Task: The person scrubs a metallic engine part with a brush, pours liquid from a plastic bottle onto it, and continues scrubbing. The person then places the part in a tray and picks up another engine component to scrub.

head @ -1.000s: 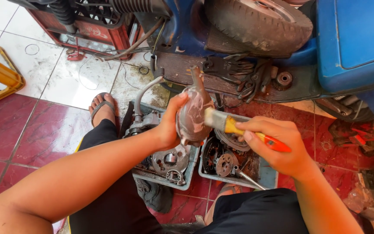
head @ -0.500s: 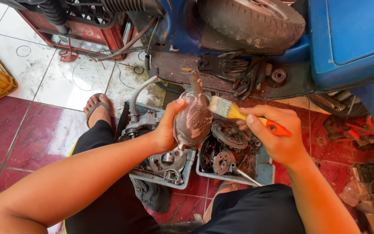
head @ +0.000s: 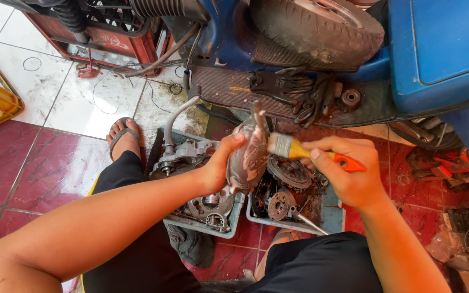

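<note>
We swung the brush (head: 289, 146) up from the right edge of the metal cover (head: 248, 157) so its bristles met the cover's upper right side. Our right hand (head: 348, 176) rose slightly, and our left hand (head: 221, 168) tilted the cover more upright.

The scene is being viewed from one head-worn camera, being aimed steeply downward at close range over both forearms, toward the tiled floor (head: 55, 103) and parts trays (head: 332, 217).
</note>
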